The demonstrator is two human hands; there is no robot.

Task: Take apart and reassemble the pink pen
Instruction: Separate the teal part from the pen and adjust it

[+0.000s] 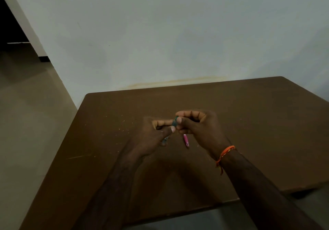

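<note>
1. The left hand (156, 131) is hovering above the brown table (249, 123), its fingers (162, 123) closing on one end of a small dark green part (174, 122); a greyish piece (166, 139) is showing beneath the palm, too dim to identify.
2. The right hand (197, 124), wearing an orange wrist thread (224, 154), is pinching the green part's other end, fingers curled shut.
3. A pink pen piece (185, 139) is lying on the table just under the right hand, untouched.
4. Judgement: disassembly or refitting is under way; which, I cannot tell. Next, the two ends need twisting or pulling along one axis, gripped firmly.
</note>
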